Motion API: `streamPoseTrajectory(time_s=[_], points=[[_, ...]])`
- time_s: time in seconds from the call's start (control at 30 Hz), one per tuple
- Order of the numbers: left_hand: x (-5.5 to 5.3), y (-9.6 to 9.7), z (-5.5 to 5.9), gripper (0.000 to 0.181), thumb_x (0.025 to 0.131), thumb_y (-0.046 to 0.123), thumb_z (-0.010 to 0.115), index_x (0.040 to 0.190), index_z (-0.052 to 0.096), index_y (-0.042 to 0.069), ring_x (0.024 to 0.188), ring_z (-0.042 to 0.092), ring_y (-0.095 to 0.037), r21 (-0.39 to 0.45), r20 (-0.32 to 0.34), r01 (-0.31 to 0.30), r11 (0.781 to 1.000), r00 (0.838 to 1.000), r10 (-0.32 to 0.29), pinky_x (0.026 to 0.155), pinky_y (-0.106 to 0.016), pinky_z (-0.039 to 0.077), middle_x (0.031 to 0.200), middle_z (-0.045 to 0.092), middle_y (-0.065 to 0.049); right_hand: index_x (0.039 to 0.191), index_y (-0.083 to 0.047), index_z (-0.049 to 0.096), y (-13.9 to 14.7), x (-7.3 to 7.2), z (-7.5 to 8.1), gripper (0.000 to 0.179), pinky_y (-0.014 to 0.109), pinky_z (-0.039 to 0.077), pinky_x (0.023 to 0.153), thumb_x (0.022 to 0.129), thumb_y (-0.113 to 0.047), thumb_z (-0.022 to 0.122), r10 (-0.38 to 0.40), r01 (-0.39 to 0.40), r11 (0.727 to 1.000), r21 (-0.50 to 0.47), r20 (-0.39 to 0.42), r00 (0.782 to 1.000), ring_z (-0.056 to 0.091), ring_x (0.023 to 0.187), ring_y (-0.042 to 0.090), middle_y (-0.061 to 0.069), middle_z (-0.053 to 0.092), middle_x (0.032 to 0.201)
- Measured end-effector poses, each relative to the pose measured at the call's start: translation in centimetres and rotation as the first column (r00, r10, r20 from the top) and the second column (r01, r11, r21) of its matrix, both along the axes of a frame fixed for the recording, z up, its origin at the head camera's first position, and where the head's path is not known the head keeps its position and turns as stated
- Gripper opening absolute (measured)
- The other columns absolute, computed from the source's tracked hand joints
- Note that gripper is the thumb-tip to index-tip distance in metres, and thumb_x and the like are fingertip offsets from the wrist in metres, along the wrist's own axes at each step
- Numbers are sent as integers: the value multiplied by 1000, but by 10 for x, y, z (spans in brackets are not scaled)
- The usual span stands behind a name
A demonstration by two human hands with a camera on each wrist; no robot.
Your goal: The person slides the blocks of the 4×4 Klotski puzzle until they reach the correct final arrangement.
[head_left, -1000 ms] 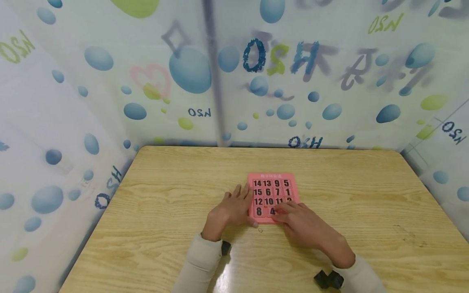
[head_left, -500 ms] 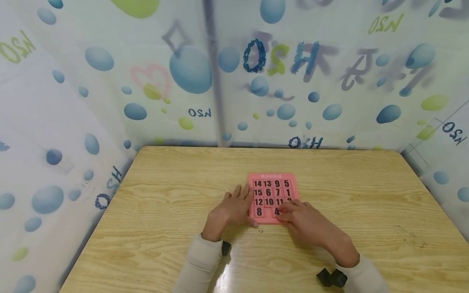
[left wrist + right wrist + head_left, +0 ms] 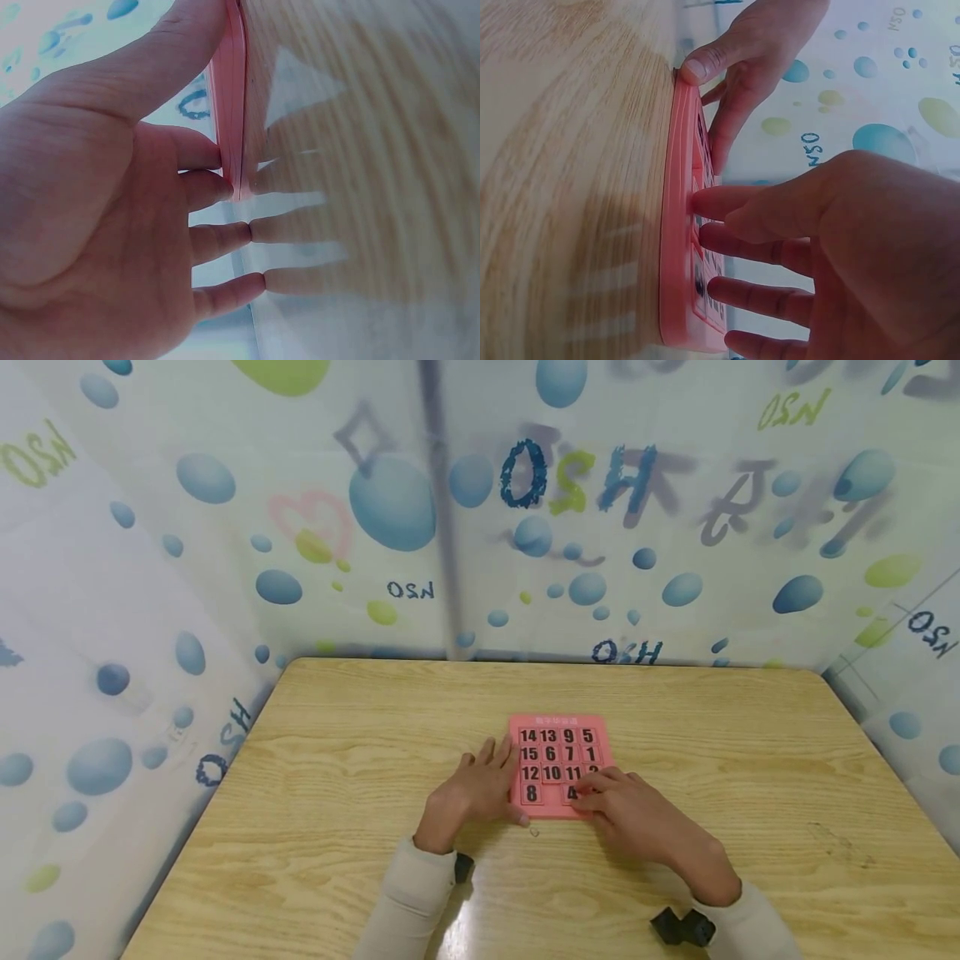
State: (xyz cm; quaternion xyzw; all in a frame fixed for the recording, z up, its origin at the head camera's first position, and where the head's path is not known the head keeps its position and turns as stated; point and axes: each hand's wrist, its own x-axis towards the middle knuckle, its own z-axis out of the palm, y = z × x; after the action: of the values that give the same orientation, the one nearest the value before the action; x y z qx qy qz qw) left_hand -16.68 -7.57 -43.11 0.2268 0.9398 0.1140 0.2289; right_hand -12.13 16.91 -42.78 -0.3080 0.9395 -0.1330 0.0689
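Note:
A pink number sliding puzzle [image 3: 551,812] lies flat on the table, its black-numbered tiles in rows. Spread fingers of my left hand [image 3: 480,787] rest along its left edge, with the thumb at the near left corner. In the left wrist view those fingers reach the puzzle's side and the tabletop. My right hand [image 3: 637,814] presses fingertips on the tile marked 4 [image 3: 572,793] in the nearest row. Between that tile and the 8 tile [image 3: 532,793] is a gap. Right-hand fingers cover the near right tiles. The right wrist view shows extended fingers [image 3: 754,296] over the tile face.
The wood-grain table [image 3: 375,718] has a patterned curtain-like wall [image 3: 487,610] behind it and at both sides. Black devices sit at the left wrist [image 3: 464,867] and right wrist [image 3: 682,927]. A small ring-shaped mark [image 3: 534,832] shows just in front of the puzzle.
The 4 tile has slid right under my right fingertips, widening the gap beside the 8 tile. My right hand shifted right with it; the left hand kept its place.

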Motion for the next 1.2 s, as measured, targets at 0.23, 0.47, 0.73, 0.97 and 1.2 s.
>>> streamPoseTrajectory(time_s=[0.23,0.47,0.73,0.97,1.2], points=[[0,0,0,109,84,54,71,160,8,8,154,2,-32,-2,3,-2,1000,1000,2,121,-52,16,167,2,-9,112,-18,77,3,-2,-1,21,55,48,91,98,-19,62,-4,4,1000,19,-1,1000,56,115,28,3,65,122],[0,0,-1,109,84,54,71,160,7,8,154,2,-32,-1,1,-2,1000,1000,2,121,-53,16,167,2,-9,110,-17,78,3,-2,0,20,56,48,91,99,-19,61,-12,12,1000,25,4,1000,56,114,27,2,65,120],[-1,-1,-3,109,84,54,71,160,8,8,154,2,-32,11,0,-1,1000,1000,1,121,-53,16,167,2,-9,110,-16,78,3,-2,3,20,56,48,92,98,-19,62,-11,11,999,31,10,1000,56,115,28,4,65,121],[0,-1,0,108,85,54,71,160,9,9,154,2,-32,-6,6,-6,1000,1000,6,122,-52,15,167,2,-9,121,-15,73,-2,-1,0,26,56,47,95,98,-18,61,38,-37,999,14,-52,998,56,119,29,4,64,125],[0,0,0,107,85,55,70,160,11,8,154,3,-32,-18,-5,2,1000,1000,-2,121,-52,16,167,4,-9,131,-14,67,-20,3,-7,32,59,43,103,101,-20,57,78,-78,997,8,-82,994,52,128,32,5,62,134]])
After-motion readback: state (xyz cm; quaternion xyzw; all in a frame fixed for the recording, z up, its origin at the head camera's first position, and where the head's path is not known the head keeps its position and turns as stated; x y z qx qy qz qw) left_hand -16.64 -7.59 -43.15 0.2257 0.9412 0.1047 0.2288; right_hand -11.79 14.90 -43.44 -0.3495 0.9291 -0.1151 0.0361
